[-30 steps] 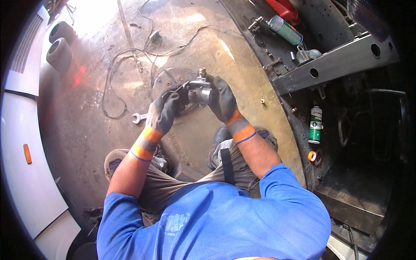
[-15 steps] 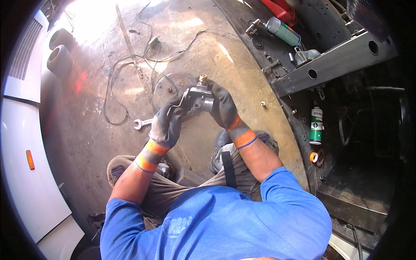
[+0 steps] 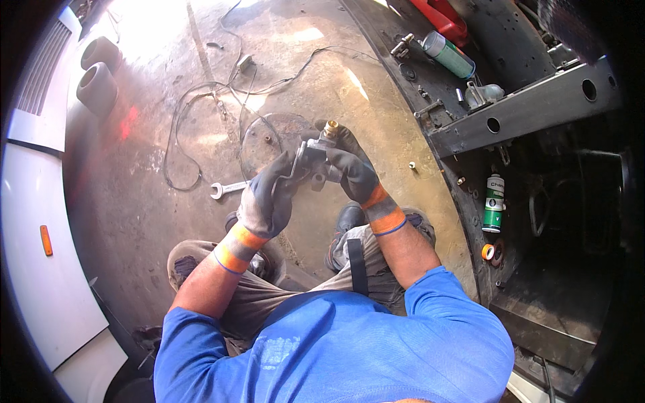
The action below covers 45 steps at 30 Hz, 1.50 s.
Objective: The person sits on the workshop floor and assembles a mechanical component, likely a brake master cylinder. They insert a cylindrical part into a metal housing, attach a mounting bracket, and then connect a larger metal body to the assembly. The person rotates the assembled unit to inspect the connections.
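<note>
the left hand [image 3: 265, 201] and the right hand [image 3: 355, 177], both gloved in grey with orange-banded cuffs, are closed around 1 grey metal part [image 3: 313, 157] with a brass threaded fitting [image 3: 330, 129], held between them above the brown-grey concrete floor [image 3: 134, 201]. 1 silver open-ended steel wrench [image 3: 229, 189] lies there, partly hidden by the left hand.
</note>
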Motion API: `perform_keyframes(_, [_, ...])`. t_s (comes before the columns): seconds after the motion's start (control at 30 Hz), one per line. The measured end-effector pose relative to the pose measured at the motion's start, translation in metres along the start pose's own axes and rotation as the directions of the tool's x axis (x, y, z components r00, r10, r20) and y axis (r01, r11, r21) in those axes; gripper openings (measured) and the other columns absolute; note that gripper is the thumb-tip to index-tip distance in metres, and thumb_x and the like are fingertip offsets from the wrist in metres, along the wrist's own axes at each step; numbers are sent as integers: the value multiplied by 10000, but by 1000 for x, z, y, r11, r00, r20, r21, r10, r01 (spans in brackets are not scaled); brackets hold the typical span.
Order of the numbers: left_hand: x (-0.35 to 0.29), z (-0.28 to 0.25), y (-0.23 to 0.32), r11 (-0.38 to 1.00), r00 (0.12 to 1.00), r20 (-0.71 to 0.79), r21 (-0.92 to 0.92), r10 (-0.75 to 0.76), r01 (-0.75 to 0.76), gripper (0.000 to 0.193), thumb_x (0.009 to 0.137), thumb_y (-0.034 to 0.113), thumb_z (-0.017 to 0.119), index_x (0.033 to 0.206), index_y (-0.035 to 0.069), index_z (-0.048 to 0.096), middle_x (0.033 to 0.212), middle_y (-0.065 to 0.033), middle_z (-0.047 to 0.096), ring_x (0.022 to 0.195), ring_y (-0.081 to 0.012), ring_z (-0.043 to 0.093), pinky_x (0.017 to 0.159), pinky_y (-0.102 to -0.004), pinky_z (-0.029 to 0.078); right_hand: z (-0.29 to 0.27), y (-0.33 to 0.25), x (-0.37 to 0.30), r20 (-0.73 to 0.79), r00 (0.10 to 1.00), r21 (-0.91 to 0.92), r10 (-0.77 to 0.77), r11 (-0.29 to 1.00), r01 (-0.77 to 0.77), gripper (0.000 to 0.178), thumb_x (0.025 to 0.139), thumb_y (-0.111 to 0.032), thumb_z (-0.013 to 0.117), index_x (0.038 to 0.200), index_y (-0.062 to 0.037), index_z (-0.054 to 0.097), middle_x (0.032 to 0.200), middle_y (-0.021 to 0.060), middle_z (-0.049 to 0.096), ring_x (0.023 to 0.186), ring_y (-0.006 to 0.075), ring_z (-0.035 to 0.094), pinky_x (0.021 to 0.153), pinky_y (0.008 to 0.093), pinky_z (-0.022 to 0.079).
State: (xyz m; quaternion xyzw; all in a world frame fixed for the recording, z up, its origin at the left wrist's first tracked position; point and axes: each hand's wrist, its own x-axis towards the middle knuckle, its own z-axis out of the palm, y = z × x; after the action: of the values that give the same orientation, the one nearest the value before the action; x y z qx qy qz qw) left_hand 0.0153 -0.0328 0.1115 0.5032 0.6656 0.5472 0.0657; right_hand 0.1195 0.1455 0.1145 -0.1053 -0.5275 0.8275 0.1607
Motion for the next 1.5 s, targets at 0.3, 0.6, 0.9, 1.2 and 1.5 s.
perform_keyframes(0.3, [18,-10,-5,613,739,231,-434,-633,660,475,980,320,543,1332,8,478,1050,-100,656,795,-128,609,661,-279,514,-18,47,9,-114,884,180,454,884,-431,366,956,-250,361,1153,-42,588,1027,105,666,912,219,659,785,388,552])
perform_keyframes(0.6, [21,-16,-1,949,937,230,-110,-264,294,747,797,315,769,1392,23,423,1210,-206,591,1015,-286,633,835,-372,527,-22,35,15,-101,886,338,453,853,-397,366,918,-293,372,1124,-99,604,1020,119,688,891,236,688,760,424,576])
perform_keyframes(0.9, [29,-12,-1,917,830,416,20,-370,399,710,758,264,798,1352,54,471,1264,-172,590,1154,-276,595,955,-369,478,-19,36,7,-77,849,311,523,821,-478,382,931,-309,355,1142,-105,600,1017,96,689,868,258,689,694,454,583])
perform_keyframes(1.2, [14,-2,-37,906,847,407,-99,-342,413,552,780,165,781,1269,69,543,1098,-91,673,1021,-166,634,900,-346,498,1,29,5,-155,826,273,542,827,-492,444,934,-416,343,1162,-126,589,1010,86,685,840,244,678,686,439,570])
perform_keyframes(1.5, [20,-8,-42,839,816,427,-202,-389,506,539,817,183,765,1281,22,542,1153,-79,647,1016,-144,600,886,-326,493,7,10,-1,37,885,308,465,837,-453,598,967,-482,251,1286,-53,519,1157,126,632,953,244,638,765,436,549])
